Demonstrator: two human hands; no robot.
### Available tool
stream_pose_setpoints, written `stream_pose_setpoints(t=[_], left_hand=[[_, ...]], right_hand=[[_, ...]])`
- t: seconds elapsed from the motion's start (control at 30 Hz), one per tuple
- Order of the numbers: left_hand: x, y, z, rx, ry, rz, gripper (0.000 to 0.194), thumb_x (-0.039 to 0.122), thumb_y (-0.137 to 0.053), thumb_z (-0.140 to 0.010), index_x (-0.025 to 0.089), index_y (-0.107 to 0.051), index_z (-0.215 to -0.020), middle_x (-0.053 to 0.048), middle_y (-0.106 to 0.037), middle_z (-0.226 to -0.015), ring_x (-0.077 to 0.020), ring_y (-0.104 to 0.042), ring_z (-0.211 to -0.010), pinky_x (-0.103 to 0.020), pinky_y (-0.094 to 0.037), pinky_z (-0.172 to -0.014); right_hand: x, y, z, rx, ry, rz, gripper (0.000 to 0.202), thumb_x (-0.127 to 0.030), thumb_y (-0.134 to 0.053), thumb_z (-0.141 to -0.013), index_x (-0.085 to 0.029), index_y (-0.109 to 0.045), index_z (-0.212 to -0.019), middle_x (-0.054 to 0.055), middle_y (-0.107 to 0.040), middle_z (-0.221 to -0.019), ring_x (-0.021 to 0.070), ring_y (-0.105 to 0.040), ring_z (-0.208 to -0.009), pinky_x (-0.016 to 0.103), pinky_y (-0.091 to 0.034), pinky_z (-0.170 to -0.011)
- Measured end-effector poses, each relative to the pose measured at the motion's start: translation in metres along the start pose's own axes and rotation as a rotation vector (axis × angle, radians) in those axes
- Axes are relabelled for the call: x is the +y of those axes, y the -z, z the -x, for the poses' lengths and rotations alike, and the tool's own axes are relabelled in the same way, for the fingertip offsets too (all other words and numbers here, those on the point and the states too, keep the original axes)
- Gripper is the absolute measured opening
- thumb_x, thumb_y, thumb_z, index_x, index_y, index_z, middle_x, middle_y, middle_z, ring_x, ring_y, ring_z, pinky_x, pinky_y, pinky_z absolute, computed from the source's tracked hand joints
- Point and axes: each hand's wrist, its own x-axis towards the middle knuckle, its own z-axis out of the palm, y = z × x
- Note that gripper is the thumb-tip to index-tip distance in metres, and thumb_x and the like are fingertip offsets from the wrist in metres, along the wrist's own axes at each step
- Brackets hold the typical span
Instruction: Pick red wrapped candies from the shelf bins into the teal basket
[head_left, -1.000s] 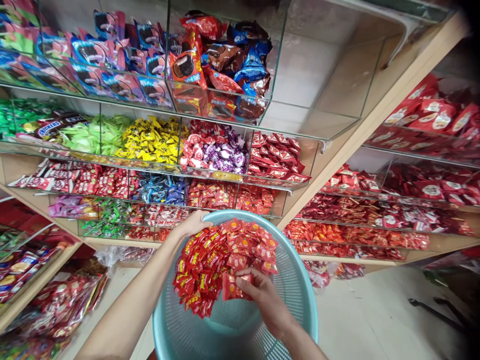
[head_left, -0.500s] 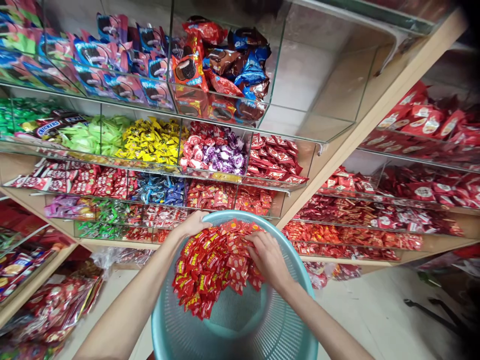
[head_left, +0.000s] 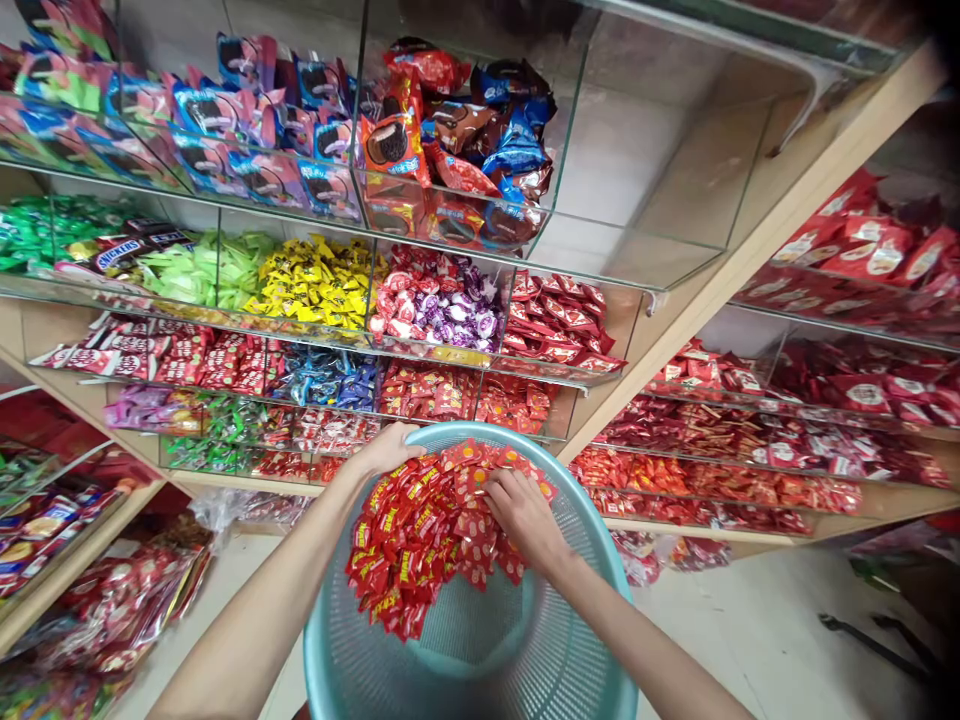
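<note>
A light teal plastic basket [head_left: 577, 640] with mesh walls is tilted towards me. My left hand [head_left: 391, 448] grips its far left rim. Inside, many red wrapped candies [head_left: 409, 540] with yellow lettering lie heaped on the left. Flat red candy packets [head_left: 474, 535] with round orange prints fill the right of the heap. My right hand [head_left: 527, 515] reaches into the basket with its fingers curled down and closed among these flat packets. Its fingertips are partly hidden there.
Glass-fronted shelves [head_left: 450, 350] of sorted sweets rise just beyond the basket. A slanting wooden post [head_left: 675, 310] divides them from more shelves on the right. Lower left, a wooden ledge [head_left: 82, 545] holds packaged snacks. Pale floor tiles [head_left: 712, 630] show at right.
My right hand has shifted slightly left and down over the flat packets, its fingers more bunched. The shelves sit a little further right in view. My left hand keeps its grip.
</note>
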Motion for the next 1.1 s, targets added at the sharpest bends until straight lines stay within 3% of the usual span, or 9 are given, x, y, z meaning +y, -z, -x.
stream_pose_setpoints(t=[0.3,0.5,0.6,0.7,0.8,0.93,1.1], left_hand=[[0.002,0.000,-0.001,0.006,0.006,-0.028,0.023,0.037,-0.055,-0.061,0.014,-0.053,-0.066,0.005,-0.045,-0.055,-0.0093,-0.038,-0.051,-0.019,-0.028,-0.049],[0.004,-0.001,-0.001,0.008,0.008,-0.024,0.024,0.038,-0.054,-0.062,0.014,-0.054,-0.066,0.006,-0.043,-0.054,-0.0089,-0.036,-0.050,-0.019,-0.028,-0.050],[0.002,-0.001,-0.001,0.010,0.020,-0.013,0.026,0.039,-0.054,-0.062,0.014,-0.054,-0.067,0.005,-0.044,-0.055,-0.0090,-0.036,-0.051,-0.019,-0.028,-0.049],[-0.002,-0.001,-0.001,-0.001,0.028,0.015,0.026,0.039,-0.055,-0.062,0.014,-0.055,-0.069,0.005,-0.044,-0.055,-0.0092,-0.037,-0.052,-0.019,-0.028,-0.050],[-0.008,0.000,0.001,-0.005,0.030,0.048,0.025,0.037,-0.055,-0.063,0.014,-0.056,-0.072,0.005,-0.045,-0.056,-0.0096,-0.039,-0.053,-0.020,-0.030,-0.052],[-0.015,0.001,0.006,0.000,0.054,0.067,0.026,0.038,-0.056,-0.063,0.015,-0.058,-0.075,0.005,-0.048,-0.058,-0.0101,-0.041,-0.054,-0.020,-0.032,-0.054],[-0.014,0.005,0.013,0.031,0.091,0.076,0.025,0.037,-0.056,-0.064,0.014,-0.057,-0.073,0.005,-0.049,-0.059,-0.0102,-0.042,-0.055,-0.020,-0.031,-0.053]], right_hand=[[0.006,0.000,0.005,-0.002,-0.042,0.071,0.025,-0.015,-0.037,-0.086,-0.020,-0.050,-0.106,0.008,-0.051,-0.109,0.0205,-0.045,-0.092,0.034,-0.034,-0.078],[0.008,0.016,0.003,0.073,-0.082,0.009,0.024,-0.025,-0.038,-0.086,-0.020,-0.052,-0.105,0.008,-0.054,-0.105,0.0197,-0.047,-0.090,0.033,-0.035,-0.075],[0.023,0.031,0.001,0.159,-0.128,-0.068,0.024,-0.029,-0.038,-0.086,-0.019,-0.052,-0.103,0.008,-0.055,-0.102,0.0198,-0.048,-0.090,0.033,-0.036,-0.076],[0.055,0.036,-0.005,0.266,-0.190,-0.133,0.023,-0.027,-0.038,-0.086,-0.018,-0.054,-0.098,0.009,-0.056,-0.097,0.0201,-0.048,-0.089,0.034,-0.036,-0.078],[0.100,0.022,-0.018,0.267,-0.292,-0.198,0.022,-0.024,-0.038,-0.084,-0.016,-0.056,-0.093,0.009,-0.057,-0.094,0.0201,-0.049,-0.088,0.035,-0.037,-0.079],[0.152,-0.020,-0.049,0.051,-0.391,-0.375,0.023,-0.015,-0.044,-0.077,-0.016,-0.058,-0.094,0.008,-0.060,-0.096,0.0188,-0.052,-0.090,0.033,-0.037,-0.084],[0.175,-0.074,-0.088,-0.105,-0.402,-0.481,0.026,-0.013,-0.050,-0.071,-0.016,-0.060,-0.096,0.006,-0.064,-0.092,0.0161,-0.059,-0.081,0.028,-0.045,-0.076]])
